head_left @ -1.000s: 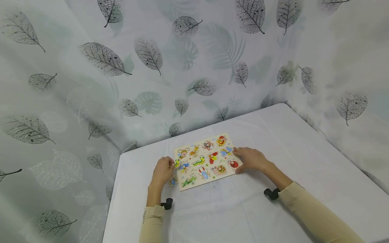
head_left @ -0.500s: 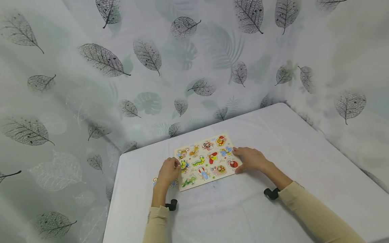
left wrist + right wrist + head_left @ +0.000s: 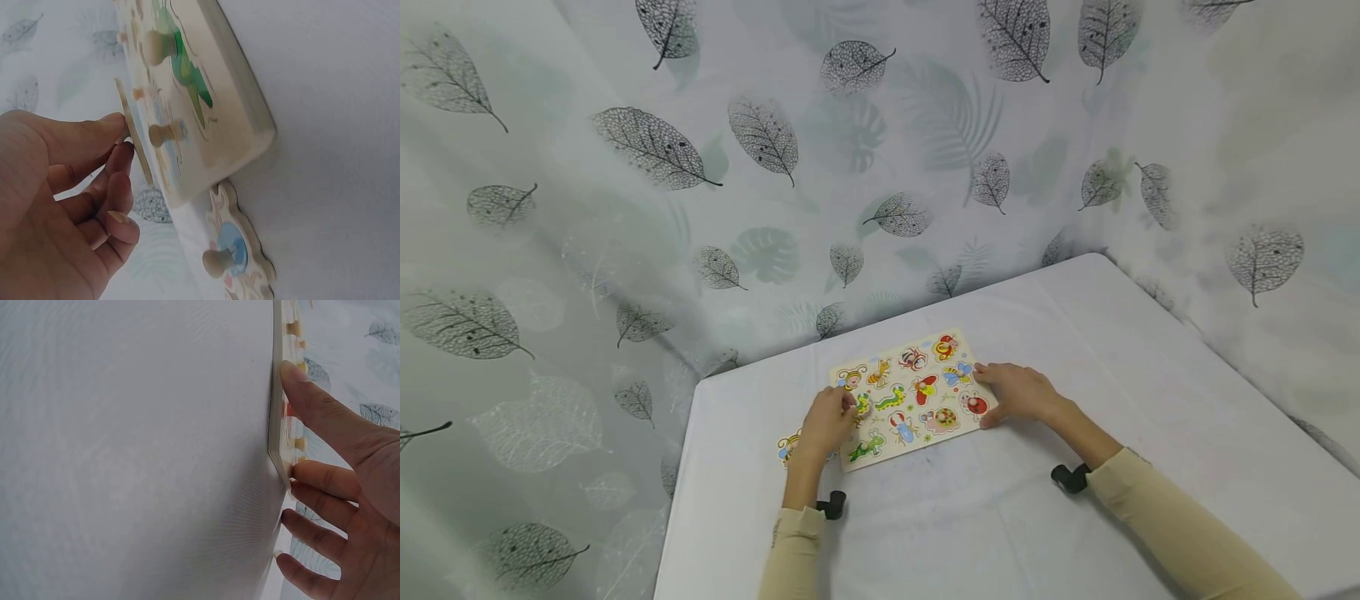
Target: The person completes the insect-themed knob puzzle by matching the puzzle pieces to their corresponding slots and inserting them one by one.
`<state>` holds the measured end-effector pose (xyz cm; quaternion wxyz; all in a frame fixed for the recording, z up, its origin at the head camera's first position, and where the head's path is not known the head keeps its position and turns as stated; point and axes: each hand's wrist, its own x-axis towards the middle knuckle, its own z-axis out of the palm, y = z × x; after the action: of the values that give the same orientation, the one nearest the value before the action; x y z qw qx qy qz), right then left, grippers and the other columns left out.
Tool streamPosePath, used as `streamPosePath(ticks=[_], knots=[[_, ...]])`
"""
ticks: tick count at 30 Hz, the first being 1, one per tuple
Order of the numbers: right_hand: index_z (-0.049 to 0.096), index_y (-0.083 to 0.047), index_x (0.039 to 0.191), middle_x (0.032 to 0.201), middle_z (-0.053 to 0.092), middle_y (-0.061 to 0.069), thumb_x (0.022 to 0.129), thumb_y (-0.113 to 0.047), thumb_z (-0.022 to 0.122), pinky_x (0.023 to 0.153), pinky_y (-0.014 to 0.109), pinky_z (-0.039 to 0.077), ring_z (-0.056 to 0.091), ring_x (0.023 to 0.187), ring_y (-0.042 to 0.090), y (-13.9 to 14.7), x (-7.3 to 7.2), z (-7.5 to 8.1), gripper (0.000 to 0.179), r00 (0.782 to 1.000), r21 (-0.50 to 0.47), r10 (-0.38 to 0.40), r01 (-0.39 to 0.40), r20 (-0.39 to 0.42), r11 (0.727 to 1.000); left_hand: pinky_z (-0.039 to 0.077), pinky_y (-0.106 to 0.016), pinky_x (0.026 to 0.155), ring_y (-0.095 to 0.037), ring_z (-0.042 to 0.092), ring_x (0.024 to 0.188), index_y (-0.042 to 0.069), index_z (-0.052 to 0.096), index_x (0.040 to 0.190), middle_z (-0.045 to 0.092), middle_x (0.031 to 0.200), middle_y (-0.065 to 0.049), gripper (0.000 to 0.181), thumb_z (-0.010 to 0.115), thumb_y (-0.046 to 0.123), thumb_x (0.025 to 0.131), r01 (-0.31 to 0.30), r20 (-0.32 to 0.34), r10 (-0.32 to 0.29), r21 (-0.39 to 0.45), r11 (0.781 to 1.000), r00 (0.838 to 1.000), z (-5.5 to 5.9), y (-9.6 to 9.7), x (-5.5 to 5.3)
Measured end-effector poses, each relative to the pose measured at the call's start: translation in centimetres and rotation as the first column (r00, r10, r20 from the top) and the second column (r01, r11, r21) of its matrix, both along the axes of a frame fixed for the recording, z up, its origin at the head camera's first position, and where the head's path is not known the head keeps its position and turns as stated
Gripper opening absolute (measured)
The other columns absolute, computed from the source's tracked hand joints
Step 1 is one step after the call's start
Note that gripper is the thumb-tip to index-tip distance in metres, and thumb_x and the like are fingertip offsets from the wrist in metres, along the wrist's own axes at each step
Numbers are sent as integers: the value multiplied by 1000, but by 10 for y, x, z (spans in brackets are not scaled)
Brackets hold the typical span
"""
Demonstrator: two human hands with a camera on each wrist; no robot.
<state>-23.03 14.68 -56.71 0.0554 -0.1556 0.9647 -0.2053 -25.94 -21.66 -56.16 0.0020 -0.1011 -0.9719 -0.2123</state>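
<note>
A wooden knob puzzle board (image 3: 889, 447) with colourful insect pieces lies on the white table. My left hand (image 3: 827, 423) is over its left part, pinching a thin yellow-green puzzle piece (image 3: 862, 407) between thumb and fingertips. In the left wrist view this puzzle piece (image 3: 140, 144) appears edge-on, just above the board's knobs, its picture turned away. My right hand (image 3: 1018, 392) rests at the board's right edge with fingers spread. In the right wrist view, the thumb (image 3: 300, 387) touches the board's side and the other fingers lie around its corner.
Left of the board, a loose bee piece (image 3: 787, 447) lies on the table, partly behind the left forearm. A loose piece with a blue centre (image 3: 232, 247) is beside the board's corner. A leaf-patterned curtain (image 3: 880, 167) hangs behind the table (image 3: 940, 533).
My left hand has moved right, carrying the yellow-green puzzle piece from the board's left edge to over the board. The bee piece has come into sight. My right hand stays still.
</note>
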Motion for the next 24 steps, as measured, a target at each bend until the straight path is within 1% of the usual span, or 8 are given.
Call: streamPosePath(ticks=[6, 12, 17, 24], knots=[[54, -4, 145, 154, 46, 13, 69, -44, 93, 106, 65, 39, 40, 141, 40, 0, 1, 1, 94, 1000, -9, -2, 2, -4, 1000, 49, -33, 74, -17, 52, 86, 13, 62, 98, 55, 92, 1, 5, 67, 15, 97, 43, -11, -43, 5, 999, 999, 0, 11, 1], [54, -4, 145, 154, 46, 13, 69, -44, 92, 106, 64, 39, 40, 142, 39, -1, 2, 3, 94, 1000, -7, -1, 1, -2, 1000, 49, -31, 73, -14, 52, 84, 14, 62, 98, 54, 92, 2, 4, 65, 15, 97, 73, -31, -73, 1, 997, 997, 0, 20, 0], [54, -4, 145, 154, 46, 14, 69, -45, 93, 107, 64, 39, 41, 141, 39, -1, 3, 4, 95, 1000, -7, -1, 1, -2, 1000, 49, -31, 71, -14, 52, 82, 13, 62, 96, 55, 89, 3, 4, 66, 14, 96, 106, -49, -106, -1, 994, 993, 1, 27, -1], [54, -5, 146, 154, 46, 13, 68, -45, 93, 106, 64, 39, 41, 141, 39, -1, 2, 2, 96, 1000, -2, -2, 2, 1, 1000, 48, -32, 69, -15, 50, 81, 13, 62, 93, 53, 88, 2, 5, 67, 14, 94, 146, -74, -150, -54, 988, 986, 2, 37, -4]])
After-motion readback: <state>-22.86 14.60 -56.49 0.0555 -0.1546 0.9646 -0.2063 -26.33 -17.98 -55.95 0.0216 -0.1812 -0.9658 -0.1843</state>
